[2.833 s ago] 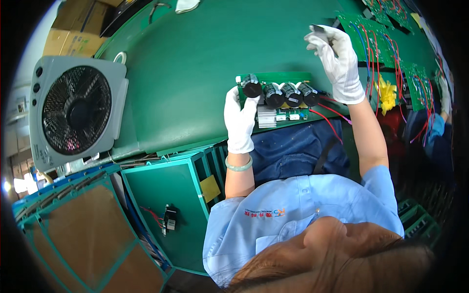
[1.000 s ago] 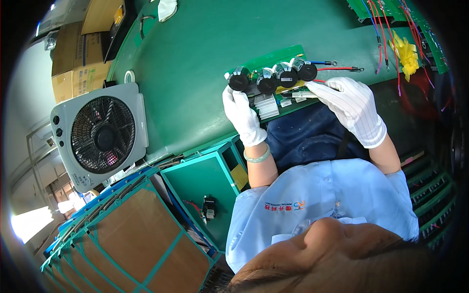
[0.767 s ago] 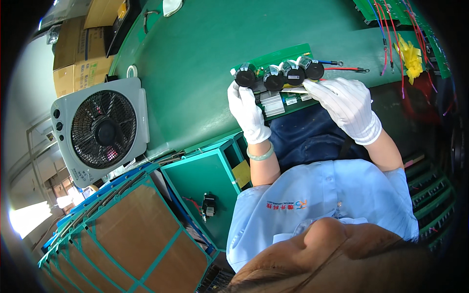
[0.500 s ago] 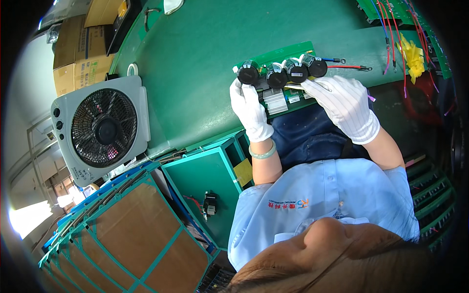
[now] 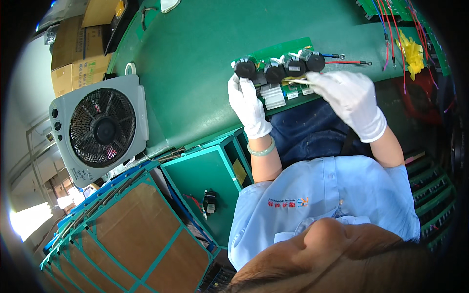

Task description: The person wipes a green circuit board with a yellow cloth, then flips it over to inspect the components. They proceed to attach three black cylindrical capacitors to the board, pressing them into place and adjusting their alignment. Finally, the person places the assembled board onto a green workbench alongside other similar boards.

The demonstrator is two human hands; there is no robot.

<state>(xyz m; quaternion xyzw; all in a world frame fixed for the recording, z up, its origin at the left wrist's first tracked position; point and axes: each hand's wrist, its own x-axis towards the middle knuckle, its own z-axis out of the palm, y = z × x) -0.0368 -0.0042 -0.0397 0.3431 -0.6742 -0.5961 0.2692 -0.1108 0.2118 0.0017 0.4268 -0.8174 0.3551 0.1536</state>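
Observation:
A green circuit board (image 5: 281, 51) rests at the near edge of the green work surface. Several black-topped round capacitors (image 5: 294, 68) stand in a row on it, with a finned silver heat sink (image 5: 272, 96) nearer to me. In a white glove, my left hand (image 5: 248, 107) is closed on the board's left side, its fingertips against the leftmost capacitor. My right hand (image 5: 349, 100), also gloved, pinches a thin pale stick-like tool (image 5: 302, 81). The tool's tip points in under the capacitors; its exact kind is unclear. Blue and red leads (image 5: 348, 62) with ring terminals run off the board's right side.
A grey box fan (image 5: 102, 128) stands at the left, cardboard boxes (image 5: 80, 53) behind it. At the far right are more green boards with hanging red wires (image 5: 399, 53) and a yellow bundle (image 5: 411, 56). An open green drawer (image 5: 195, 180) holds a small black part (image 5: 209, 202).
The board has shifted slightly left and away from me, with my left hand on it. My right hand has drawn a little to the right, and more of the thin tool shows.

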